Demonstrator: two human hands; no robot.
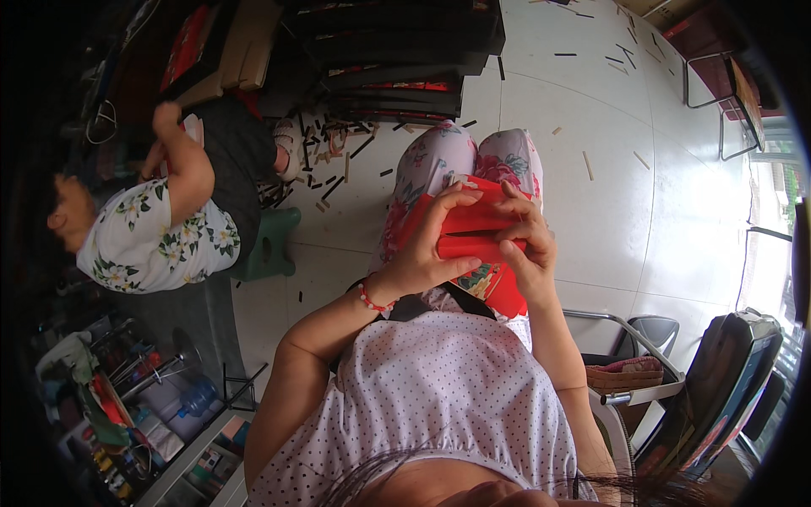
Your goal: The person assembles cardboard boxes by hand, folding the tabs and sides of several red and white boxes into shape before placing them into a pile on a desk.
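Note:
Over my lap I hold a folded red paper piece (pixel 483 218) with both hands, a dark gap running across its middle. My left hand (pixel 441 235) has its fingers curled over the left end, with the thumb along the near edge. At the other end my right hand (pixel 530 232) grips the piece between thumb and bent fingers. A red sheet with a printed floral pattern (pixel 505 291) shows just below the piece, over my lap. Whether this sheet is joined to the piece I cannot tell.
Beyond my knees stand stacks of black and red pieces (pixel 397 80). Black and tan strips (pixel 334 148) litter the floor. To the left another person (pixel 169 228) sits on a green stool (pixel 269 245). A basket (pixel 625 374) is at the right, beside a metal-framed chair (pixel 655 351).

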